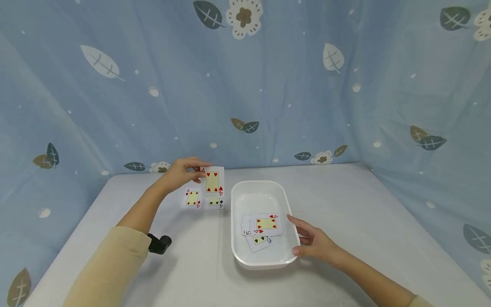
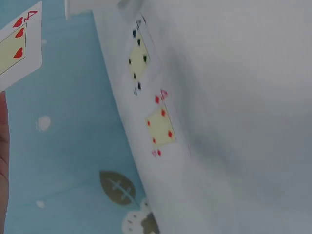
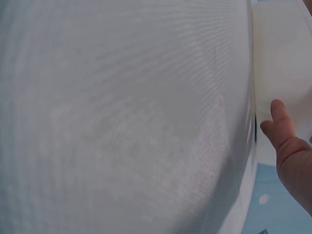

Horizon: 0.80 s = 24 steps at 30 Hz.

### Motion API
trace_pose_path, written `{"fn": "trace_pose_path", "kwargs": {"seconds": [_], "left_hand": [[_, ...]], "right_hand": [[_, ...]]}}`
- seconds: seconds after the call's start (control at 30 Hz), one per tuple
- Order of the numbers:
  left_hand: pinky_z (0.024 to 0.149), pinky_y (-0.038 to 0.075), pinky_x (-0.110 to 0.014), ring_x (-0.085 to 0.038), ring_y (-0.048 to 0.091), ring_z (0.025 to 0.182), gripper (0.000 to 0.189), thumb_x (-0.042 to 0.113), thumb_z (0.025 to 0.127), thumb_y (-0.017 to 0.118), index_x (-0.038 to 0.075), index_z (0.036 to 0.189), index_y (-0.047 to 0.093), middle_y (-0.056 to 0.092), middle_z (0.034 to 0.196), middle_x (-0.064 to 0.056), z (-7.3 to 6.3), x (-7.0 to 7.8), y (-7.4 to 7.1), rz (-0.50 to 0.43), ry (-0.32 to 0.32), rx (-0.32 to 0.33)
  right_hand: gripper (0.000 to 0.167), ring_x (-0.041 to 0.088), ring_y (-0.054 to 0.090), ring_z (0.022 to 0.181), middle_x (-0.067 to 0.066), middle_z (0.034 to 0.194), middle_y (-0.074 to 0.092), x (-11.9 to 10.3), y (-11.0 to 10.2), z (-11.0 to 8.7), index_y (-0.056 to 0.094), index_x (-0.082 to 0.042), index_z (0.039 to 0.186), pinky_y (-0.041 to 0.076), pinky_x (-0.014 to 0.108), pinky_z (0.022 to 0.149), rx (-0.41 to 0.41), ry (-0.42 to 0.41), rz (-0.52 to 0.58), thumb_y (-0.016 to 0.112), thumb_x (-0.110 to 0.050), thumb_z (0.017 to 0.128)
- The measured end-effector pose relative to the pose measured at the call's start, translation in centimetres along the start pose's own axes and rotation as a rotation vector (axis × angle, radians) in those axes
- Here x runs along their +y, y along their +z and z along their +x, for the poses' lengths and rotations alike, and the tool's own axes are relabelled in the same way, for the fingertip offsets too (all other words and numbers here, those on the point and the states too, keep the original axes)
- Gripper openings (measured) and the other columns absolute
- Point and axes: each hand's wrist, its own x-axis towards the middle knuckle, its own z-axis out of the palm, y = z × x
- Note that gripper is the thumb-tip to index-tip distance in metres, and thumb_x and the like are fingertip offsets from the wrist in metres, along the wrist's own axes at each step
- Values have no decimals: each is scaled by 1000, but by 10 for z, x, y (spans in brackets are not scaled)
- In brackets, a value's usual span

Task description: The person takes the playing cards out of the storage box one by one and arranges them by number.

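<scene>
My left hand (image 1: pixel 183 172) pinches a four of hearts playing card (image 1: pixel 212 181) upright, its face toward me, above the back left of the table. Just below it, a four of diamonds (image 1: pixel 192 198) and a black four (image 1: pixel 214 201) lie face up side by side; the held card partly covers the black one. In the right wrist view, two fingers (image 3: pixel 280 117) lie against the outer wall of a white plastic tub (image 3: pixel 280 53). My right hand (image 1: pixel 314 243) grips the tub's right side, thumb at the rim. Inside the tub, another four of hearts (image 1: pixel 266 224) overlaps other face-up cards.
A white cloth covers the table (image 1: pixel 341 204). Behind it hangs a blue curtain (image 1: pixel 276 94) with leaf and flower prints, meeting the table's back edge. A black wrist camera (image 1: pixel 160 244) sticks out from my left sleeve.
</scene>
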Motion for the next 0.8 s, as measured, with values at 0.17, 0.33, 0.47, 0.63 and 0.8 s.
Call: {"fn": "trace_pose_path", "kwargs": {"seconds": [0.17, 0.33, 0.47, 0.63, 0.8], "left_hand": [[76, 56, -32, -26, 66, 89, 35, 12, 91, 62, 7, 126, 61, 53, 124, -16, -9, -12, -12, 37, -36, 26], [77, 56, -33, -31, 65, 98, 36, 11, 92, 61, 6, 128, 59, 41, 141, -22, -19, -23, -23, 87, -74, 47], [78, 55, -34, -17, 65, 92, 37, 13, 92, 62, 6, 129, 59, 48, 133, -20, -28, -30, -33, 123, -102, 57], [77, 56, -31, -10, 61, 90, 38, 15, 92, 62, 6, 128, 59, 51, 127, -16, -44, -40, -46, 176, -110, 97], [74, 55, -27, -12, 63, 87, 38, 17, 92, 62, 5, 128, 58, 52, 122, -15, -60, -51, -52, 215, -117, 126]], "right_hand": [[87, 52, 45, 120, 41, 141, 28, -1, 1, -1, 18, 3, 148, 53, 33, 84, 7, 15, 1, 73, -10, 82], [87, 50, 46, 122, 38, 142, 29, -2, 0, -1, 20, -1, 149, 53, 32, 85, 28, 47, -6, 74, -8, 81], [87, 48, 47, 121, 37, 143, 29, -2, 0, -2, 21, -3, 149, 53, 33, 85, 36, 69, -15, 75, -9, 81], [88, 48, 48, 120, 38, 142, 29, -2, -1, -2, 20, -2, 149, 53, 33, 84, 27, 61, 2, 74, -9, 81], [87, 50, 47, 120, 39, 142, 28, 0, -2, -2, 18, 1, 148, 53, 33, 84, 3, 35, 27, 73, -8, 82]]}}
